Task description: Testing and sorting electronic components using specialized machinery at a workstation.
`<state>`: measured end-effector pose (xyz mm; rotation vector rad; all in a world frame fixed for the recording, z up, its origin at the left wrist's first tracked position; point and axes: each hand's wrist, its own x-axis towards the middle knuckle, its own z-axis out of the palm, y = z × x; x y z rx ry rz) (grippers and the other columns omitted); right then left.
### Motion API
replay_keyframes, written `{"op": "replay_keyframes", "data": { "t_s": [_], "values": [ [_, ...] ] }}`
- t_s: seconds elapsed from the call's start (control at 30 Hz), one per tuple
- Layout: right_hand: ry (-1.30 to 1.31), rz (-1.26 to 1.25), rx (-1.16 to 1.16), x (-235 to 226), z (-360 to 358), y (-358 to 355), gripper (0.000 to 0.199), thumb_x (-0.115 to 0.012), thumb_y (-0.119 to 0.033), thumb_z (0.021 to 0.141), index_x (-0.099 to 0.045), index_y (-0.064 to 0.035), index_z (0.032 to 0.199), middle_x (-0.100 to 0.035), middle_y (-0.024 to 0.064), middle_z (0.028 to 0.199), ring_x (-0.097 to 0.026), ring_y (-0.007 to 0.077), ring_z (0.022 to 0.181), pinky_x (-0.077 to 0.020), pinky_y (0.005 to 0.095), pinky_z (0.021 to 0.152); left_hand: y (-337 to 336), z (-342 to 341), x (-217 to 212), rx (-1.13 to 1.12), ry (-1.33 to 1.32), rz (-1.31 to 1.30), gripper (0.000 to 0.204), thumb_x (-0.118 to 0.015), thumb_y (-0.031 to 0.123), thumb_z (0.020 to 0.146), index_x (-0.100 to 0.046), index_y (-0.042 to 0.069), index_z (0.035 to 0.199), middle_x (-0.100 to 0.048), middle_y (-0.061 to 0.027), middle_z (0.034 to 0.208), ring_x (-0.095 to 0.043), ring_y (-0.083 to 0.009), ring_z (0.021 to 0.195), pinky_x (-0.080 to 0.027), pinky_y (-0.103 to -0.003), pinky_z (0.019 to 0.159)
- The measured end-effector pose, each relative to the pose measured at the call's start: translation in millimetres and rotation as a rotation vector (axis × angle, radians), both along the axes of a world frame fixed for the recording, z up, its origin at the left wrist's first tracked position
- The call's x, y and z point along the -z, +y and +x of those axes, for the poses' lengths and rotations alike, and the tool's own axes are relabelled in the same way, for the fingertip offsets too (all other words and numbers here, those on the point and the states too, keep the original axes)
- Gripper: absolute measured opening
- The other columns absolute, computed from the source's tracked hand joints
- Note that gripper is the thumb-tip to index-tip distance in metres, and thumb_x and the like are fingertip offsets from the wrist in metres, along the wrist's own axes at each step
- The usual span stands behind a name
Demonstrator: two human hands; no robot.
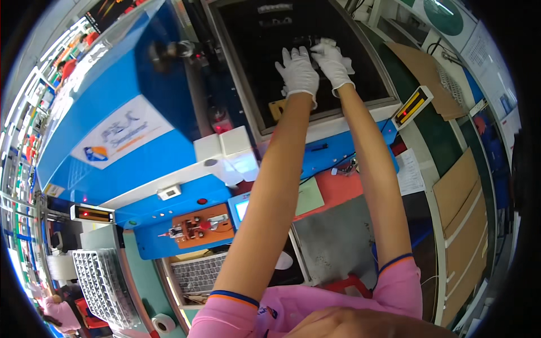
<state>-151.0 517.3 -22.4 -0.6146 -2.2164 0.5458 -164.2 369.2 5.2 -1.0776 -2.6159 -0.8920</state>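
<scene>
Both of my hands wear white gloves and reach forward over a dark glossy panel (265, 62) set in a metal frame. My left hand (300, 73) lies flat on the panel, its fingers stretched out and slightly apart. Just beside it, my right hand (333, 65) is closed, with fingers bent over what looks like a crumpled white cloth (348, 63). White also shows past its fingertips, where cloth and glove are hard to tell apart. A small dark object (306, 41) lies beyond the fingers; its kind is unclear. A small yellowish block (276, 109) sits near my left wrist.
Left of the panel stands a large blue machine housing (112, 112). Yellow-and-black sensor bars (411, 107) flank the work area. Closer in are an orange fixture block (203, 226), a keyboard (197, 274) and a mouse (284, 261). Cardboard sheets (462, 208) stand at right, clear trays (104, 287) at left.
</scene>
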Motion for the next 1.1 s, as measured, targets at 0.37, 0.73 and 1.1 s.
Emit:
{"op": "replay_keyframes", "data": {
  "t_s": [0.37,0.73,1.1],
  "values": [
    [-0.161,0.122,0.12,0,-6,2,0.025,-0.075,-0.016,0.076,-0.071,-0.008,0.099,-0.068,0.0171,0.096,-0.063,0.0349,0.098,-0.0507,0.0467,0.086,31,-35,-7,-0.04,-0.753,0.216,0.023,-0.068,0.017,0.088,-0.07,0.009,0.109,-0.069,-0.0174,0.107,-0.064,-0.032,0.106,-0.051,-0.04,0.092],
    [-0.095,-0.029,-0.369,-2,9,-21,0.019,-0.064,-0.008,0.089,-0.069,-0.0098,0.107,-0.065,0.0149,0.121,-0.061,0.0346,0.113,-0.0488,0.0394,0.097,-160,114,-3,0.386,0.319,0.409,0.037,-0.073,0.006,0.081,-0.067,0.009,0.117,-0.065,-0.0111,0.117,-0.062,-0.028,0.107,-0.053,-0.035,0.089],
    [-0.089,0.031,-0.095,-52,67,-85,0.068,-0.053,0.0,0.093,-0.033,-0.0201,0.155,-0.037,0.0199,0.155,-0.039,0.0401,0.14,-0.0363,0.0443,0.113,-269,132,40,0.716,0.53,-0.583,0.037,-0.062,0.018,0.09,-0.066,0.004,0.124,-0.041,-0.0166,0.147,-0.037,-0.0552,0.134,-0.042,-0.065,0.105]
  ]
}}
